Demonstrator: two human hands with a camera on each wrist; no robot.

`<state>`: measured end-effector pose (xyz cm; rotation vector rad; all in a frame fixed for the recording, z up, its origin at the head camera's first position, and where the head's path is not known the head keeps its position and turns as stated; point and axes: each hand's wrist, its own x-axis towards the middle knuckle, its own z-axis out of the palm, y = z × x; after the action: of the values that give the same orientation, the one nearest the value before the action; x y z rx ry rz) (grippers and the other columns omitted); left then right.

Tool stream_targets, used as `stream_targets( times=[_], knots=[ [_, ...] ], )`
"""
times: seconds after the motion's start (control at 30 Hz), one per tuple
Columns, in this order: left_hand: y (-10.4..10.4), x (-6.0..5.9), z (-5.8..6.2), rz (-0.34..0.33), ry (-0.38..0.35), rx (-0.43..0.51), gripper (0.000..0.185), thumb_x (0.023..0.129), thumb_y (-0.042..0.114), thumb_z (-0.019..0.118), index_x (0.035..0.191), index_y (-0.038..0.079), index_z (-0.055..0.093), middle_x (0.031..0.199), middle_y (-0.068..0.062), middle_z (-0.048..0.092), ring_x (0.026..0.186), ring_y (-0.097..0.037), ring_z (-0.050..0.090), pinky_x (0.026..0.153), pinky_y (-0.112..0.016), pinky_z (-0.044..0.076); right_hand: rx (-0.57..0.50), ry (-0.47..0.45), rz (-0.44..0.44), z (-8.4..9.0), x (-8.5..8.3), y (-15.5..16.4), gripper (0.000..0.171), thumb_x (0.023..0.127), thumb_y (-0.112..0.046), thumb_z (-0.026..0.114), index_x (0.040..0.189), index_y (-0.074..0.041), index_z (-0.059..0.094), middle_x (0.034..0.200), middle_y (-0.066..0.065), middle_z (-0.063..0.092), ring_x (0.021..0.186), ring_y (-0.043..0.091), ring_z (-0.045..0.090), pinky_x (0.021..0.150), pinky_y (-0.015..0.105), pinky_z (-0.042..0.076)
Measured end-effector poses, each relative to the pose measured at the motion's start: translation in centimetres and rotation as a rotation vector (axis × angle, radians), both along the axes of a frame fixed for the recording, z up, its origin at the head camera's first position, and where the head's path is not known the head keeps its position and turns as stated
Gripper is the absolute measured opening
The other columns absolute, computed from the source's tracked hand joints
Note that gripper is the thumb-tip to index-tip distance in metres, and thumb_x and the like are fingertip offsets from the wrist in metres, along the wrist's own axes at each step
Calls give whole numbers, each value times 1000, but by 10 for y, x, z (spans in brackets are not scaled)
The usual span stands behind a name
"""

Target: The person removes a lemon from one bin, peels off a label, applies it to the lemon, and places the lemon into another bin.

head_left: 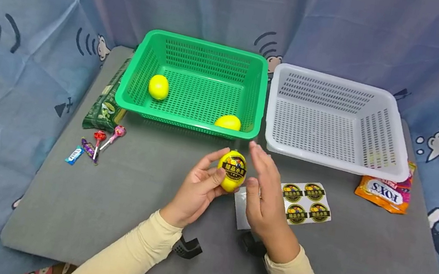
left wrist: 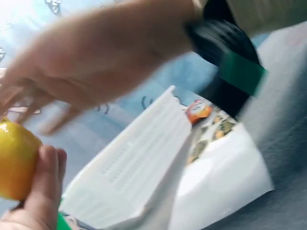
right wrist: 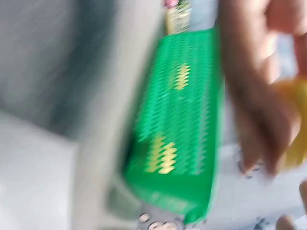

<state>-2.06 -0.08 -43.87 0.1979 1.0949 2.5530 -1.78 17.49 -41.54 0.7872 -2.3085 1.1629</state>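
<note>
The left hand (head_left: 198, 186) gripped the stickered lemon (head_left: 232, 171) while the right hand (head_left: 264, 194) hovered open just right; smoothing the label (head_left: 234, 169) firmly seemed wise.

Grey table (head_left: 126, 208), blue patterned drapes (head_left: 21, 53)

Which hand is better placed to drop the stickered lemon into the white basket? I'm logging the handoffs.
Probably the left hand: it already grips the lemon, sticker applied. The right hand is open beside it, holding nothing, though nearer the white basket, so the left would reach across.
</note>
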Motion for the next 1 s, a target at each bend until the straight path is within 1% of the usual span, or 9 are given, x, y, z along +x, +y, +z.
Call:
stream_targets(
  times=[0.13,0.3,0.37,0.5,0.57,0.63,0.8,0.93,1.0],
  knots=[
    [6,4,-4,-15,-11,7,89,88,42,83,160,5,43,118,0,75,101,-12,72,84,-28,60,55,24,41,1,-2,-10,48,117,-27,35,151,1,55,157,15,52,151,36,40,124,64,18],
    [6,7,-6,-5,-3,29,81,89,32,87,156,5,50,116,-4,77,101,-15,74,85,-31,61,100,-116,30,-8,-6,0,60,115,-42,28,157,-2,43,163,12,45,154,35,33,123,69,11],
    [5,7,-5,-9,14,36,72,90,27,87,153,9,56,117,-4,77,103,-16,74,86,-33,61,42,-219,95,-13,-6,6,66,115,-49,25,162,-3,32,168,12,36,158,35,24,125,64,5],
    [4,7,-5,-31,17,51,59,90,23,88,145,18,65,118,-4,77,104,-17,74,87,-33,61,-163,-443,309,-21,-3,13,68,116,-46,27,167,-4,10,174,15,18,160,33,12,128,43,10],
    [4,7,-5,-39,5,61,61,90,24,87,146,17,64,119,-5,76,104,-18,74,87,-34,61,-231,-489,376,-23,-3,15,67,117,-38,30,167,-3,5,174,19,14,160,33,11,126,36,15],
    [4,7,-5,-35,-11,79,66,91,26,86,150,15,59,126,-7,73,106,-19,73,88,-35,61,-225,-475,372,-24,-3,17,65,116,-30,32,168,-1,6,173,20,15,159,33,12,126,38,16],
    [-1,1,-1,-6,12,72,67,104,26,72,161,11,40,144,-19,54,106,-25,74,90,-34,61,-74,-342,157,-24,-7,29,62,115,-28,36,167,1,18,172,19,25,157,38,15,124,58,11],
    [-6,-8,1,14,71,-13,55,109,13,55,161,10,34,145,-27,52,109,-28,73,93,-33,59,26,-188,-154,-10,-22,54,59,112,-29,45,161,2,37,163,23,41,150,46,31,121,64,17],
    [-7,-11,0,38,81,-46,55,110,9,51,161,12,32,144,-26,53,112,-28,72,94,-34,59,74,-159,-329,3,-30,70,57,107,-26,51,159,-1,45,161,21,45,149,44,34,122,62,16]
  ],
)
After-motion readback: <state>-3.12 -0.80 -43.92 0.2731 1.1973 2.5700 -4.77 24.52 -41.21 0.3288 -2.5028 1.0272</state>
